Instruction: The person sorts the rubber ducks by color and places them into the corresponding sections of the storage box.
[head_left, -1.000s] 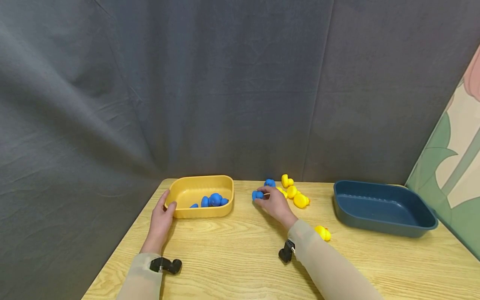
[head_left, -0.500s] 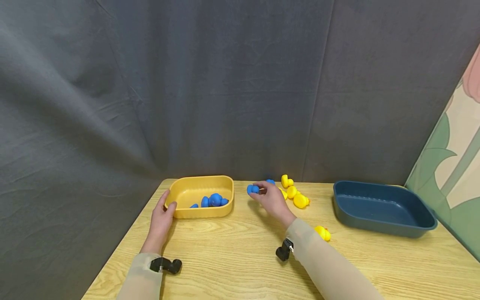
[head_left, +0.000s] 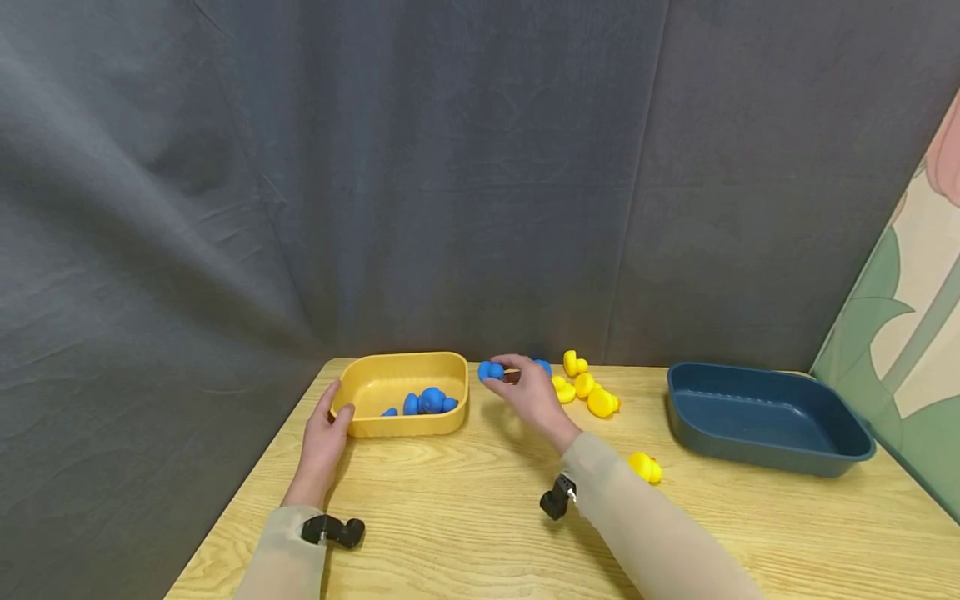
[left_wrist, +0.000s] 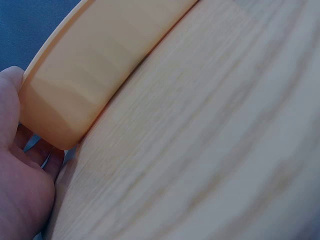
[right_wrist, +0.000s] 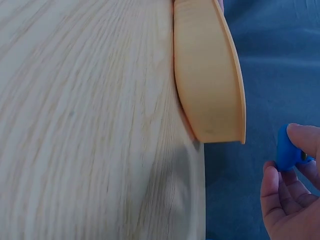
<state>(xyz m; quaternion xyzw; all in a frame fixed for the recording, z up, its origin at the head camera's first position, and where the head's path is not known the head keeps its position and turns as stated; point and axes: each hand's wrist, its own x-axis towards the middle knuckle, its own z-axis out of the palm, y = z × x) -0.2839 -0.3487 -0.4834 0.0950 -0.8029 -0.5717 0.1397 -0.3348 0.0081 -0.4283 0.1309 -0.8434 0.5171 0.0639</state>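
Observation:
My left hand (head_left: 318, 437) grips the left end of a yellow plastic tub (head_left: 405, 427), its thumb at the rim. In the left wrist view the fingers pass behind the tub's end wall (left_wrist: 95, 60). Several blue rubber ducks (head_left: 431, 400) lie inside the tub. My right hand (head_left: 536, 400) pinches another blue rubber duck (head_left: 489, 371) between thumb and fingers, raised just right of the tub. The right wrist view shows that duck (right_wrist: 286, 150) off the end of the tub, beyond the table edge in this view.
Behind the right hand sits one more blue duck (head_left: 545, 366), partly hidden. Several yellow rubber ducks (head_left: 603, 403) lie to its right, and one (head_left: 645, 467) rests nearer, by the right sleeve. A dark blue tub (head_left: 765, 458) stands at the right. Grey cloth (head_left: 480, 183) hangs behind the table.
My right hand has lifted the blue duck from beside the yellow ducks and carried it left, closer to the yellow tub. My left hand and the tub have stayed in place.

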